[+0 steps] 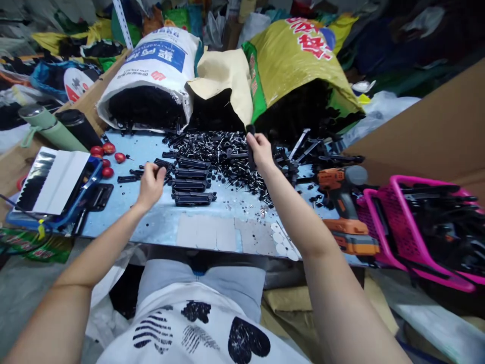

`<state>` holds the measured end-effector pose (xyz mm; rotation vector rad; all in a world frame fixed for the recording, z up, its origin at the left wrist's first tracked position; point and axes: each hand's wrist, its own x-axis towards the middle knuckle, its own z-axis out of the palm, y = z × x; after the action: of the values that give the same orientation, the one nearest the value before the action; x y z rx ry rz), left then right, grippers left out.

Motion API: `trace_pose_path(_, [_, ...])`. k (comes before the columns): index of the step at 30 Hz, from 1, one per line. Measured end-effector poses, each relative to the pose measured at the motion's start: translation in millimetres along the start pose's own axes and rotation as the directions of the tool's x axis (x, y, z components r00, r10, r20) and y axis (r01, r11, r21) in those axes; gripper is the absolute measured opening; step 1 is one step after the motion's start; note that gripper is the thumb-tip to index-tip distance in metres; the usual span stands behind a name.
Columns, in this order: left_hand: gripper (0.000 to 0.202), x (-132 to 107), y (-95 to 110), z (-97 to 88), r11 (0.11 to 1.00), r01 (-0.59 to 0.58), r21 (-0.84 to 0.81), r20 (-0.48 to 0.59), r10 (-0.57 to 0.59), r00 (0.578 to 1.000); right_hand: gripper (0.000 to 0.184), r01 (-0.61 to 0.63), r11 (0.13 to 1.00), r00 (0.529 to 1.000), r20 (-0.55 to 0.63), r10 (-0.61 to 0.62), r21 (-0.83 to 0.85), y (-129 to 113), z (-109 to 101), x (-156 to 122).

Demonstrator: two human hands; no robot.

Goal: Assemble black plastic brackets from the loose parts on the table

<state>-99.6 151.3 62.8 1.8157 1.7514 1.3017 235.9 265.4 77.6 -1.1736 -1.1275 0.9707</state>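
Observation:
My left hand (150,186) is closed at the left of the bench, its fingertips pinching a black plastic part (162,163). More of these slim black parts (129,178) lie just left of it. To its right is a short stack of long black plastic pieces (192,185), laid side by side. My right hand (261,150) reaches farther out and is wrapped round a black plastic piece (250,132) in front of the paper sack's mouth. Beneath and beside that hand spreads a heap of small screws and black bits (215,151).
Open sacks, one white (151,60), one tan (223,71) and one yellow (299,55), stand along the back. An orange power drill (343,202) and a pink basket (411,232) are on the right. Red fruits (108,147), flasks (53,129) and a blue tray (32,218) sit left.

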Motion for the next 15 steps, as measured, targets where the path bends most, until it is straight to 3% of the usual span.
trace_pose_path(2, [0.019,-37.4,7.4,5.8,0.997,0.028,-0.068,0.151,-0.018,0.988,0.032,-0.06,0.996,0.983,0.177,0.047,0.069,4.1,6.6,-56.0])
trace_pose_path(4, [0.02,-67.4,10.0,11.5,0.986,0.098,-0.135,0.275,-0.058,0.96,0.035,-0.209,0.963,0.933,0.33,0.145,0.169,15.6,9.4,-108.2])
trace_pose_path(7, [0.017,-98.5,10.1,18.8,0.963,0.21,-0.167,0.357,-0.14,0.924,0.039,-0.402,0.859,0.894,0.338,0.294,0.317,39.5,8.4,-163.4])
trace_pose_path(10, [0.017,-117.5,10.2,25.9,0.947,0.265,-0.183,0.4,-0.175,0.9,0.043,-0.475,0.788,0.878,0.276,0.392,0.392,60.0,8.3,-188.2])
trace_pose_path(15, [0.017,-134.7,11.8,34.4,0.934,0.287,-0.212,0.408,-0.182,0.895,0.04,-0.435,0.815,0.898,0.241,0.367,0.382,70.8,11.7,-199.9])
